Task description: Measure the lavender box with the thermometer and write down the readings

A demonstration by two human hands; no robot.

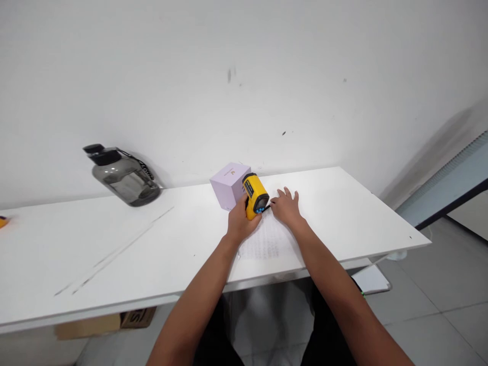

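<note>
My left hand (239, 221) is wrapped around the handle of a yellow and black infrared thermometer gun (256, 192), whose small screen and blue buttons face me. Directly behind it stands a pale lilac box (224, 186), partly covered by the gun and the hand. My right hand (285, 206) rests on the table just right of the gun. Its thumb side pinches the end of a thin black stick (267, 208), perhaps a pen, while the other fingers are spread. A sheet of printed paper (263, 241) lies flat beneath both hands, partly hidden.
A grey see-through water bottle (127, 178) with a black cap and strap stands on the white table (183, 244), near the wall. An orange thing (3, 221) is cut off at the left edge. Cardboard (89, 326) lies under the table. A slanted panel (453, 178) stands at right.
</note>
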